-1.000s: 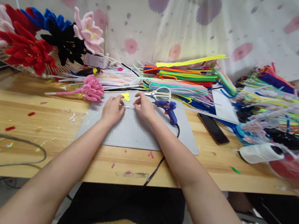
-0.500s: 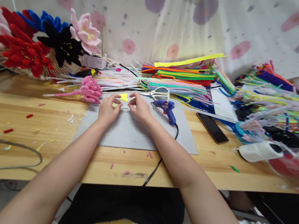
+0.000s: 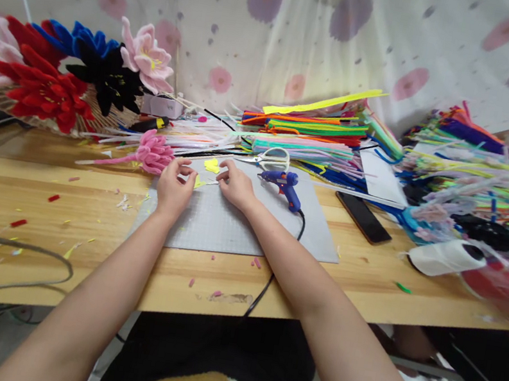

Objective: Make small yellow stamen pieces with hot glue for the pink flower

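Note:
Over the grey mat [image 3: 237, 233] both hands work close together. My left hand [image 3: 174, 189] pinches a small yellow piece [image 3: 198, 181] between thumb and fingertips. My right hand [image 3: 236, 185] is closed at the fingertips on the end of a thin whitish strip [image 3: 209, 182], which spans the gap between the hands. Whether the strip is joined to the yellow piece I cannot tell. Just beyond, another yellow piece [image 3: 212, 164] lies on the mat. Right of my right hand rests a blue glue gun [image 3: 284, 187], its black cord running toward the table edge.
Scissors [image 3: 275, 159] lie behind the mat, before bundles of coloured pipe cleaners [image 3: 304, 127]. A pink pipe-cleaner flower [image 3: 154, 153] lies to the left, near a basket of fuzzy flowers [image 3: 50, 94]. A phone [image 3: 362, 218] and a white roll [image 3: 445, 257] are on the right.
My left hand has moved a little left and toward me, widening the gap to my right hand. More of the yellow piece and the whitish strip shows between them.

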### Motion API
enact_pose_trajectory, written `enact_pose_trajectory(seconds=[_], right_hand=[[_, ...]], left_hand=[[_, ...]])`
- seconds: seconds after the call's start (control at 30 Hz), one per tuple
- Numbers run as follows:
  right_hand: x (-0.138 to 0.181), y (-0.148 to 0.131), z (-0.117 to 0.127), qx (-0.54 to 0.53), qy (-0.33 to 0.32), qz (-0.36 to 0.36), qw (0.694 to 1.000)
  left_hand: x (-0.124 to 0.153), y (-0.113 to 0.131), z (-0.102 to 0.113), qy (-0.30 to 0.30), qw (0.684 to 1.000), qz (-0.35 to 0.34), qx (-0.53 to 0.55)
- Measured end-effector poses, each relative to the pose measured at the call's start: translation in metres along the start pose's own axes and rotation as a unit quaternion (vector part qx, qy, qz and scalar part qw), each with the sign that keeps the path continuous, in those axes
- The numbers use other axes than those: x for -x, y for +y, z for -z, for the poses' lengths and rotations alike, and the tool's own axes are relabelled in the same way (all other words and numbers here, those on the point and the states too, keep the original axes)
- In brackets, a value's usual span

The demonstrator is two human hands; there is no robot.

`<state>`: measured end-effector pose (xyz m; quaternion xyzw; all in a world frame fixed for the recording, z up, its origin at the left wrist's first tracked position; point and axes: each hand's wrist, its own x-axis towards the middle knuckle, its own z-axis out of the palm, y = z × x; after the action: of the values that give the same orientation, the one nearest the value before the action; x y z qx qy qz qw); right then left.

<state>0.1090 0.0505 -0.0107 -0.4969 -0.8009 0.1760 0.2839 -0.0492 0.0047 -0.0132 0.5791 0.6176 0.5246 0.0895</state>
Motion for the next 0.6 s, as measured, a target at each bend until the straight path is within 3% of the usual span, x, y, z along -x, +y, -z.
enact_pose_trajectory(seconds=[0.2, 0.43, 0.6], right_hand=[[0.006, -0.002, 0.01, -0.051, 0.021, -0.001, 0.998], [0.01, -0.011, 0.014, -0.231, -0.021, 0.035, 0.972], [0.009, -0.011, 0.014, -0.239, -0.008, 0.0, 0.971]], left_hand=[[0.002, 0.002, -0.003, -0.008, 1.0, 0.0, 0.011], [0.008, 0.006, -0.003, -0.051, 0.998, -0.017, 0.021], [0.009, 0.006, -0.001, -0.059, 0.998, -0.013, 0.023]])
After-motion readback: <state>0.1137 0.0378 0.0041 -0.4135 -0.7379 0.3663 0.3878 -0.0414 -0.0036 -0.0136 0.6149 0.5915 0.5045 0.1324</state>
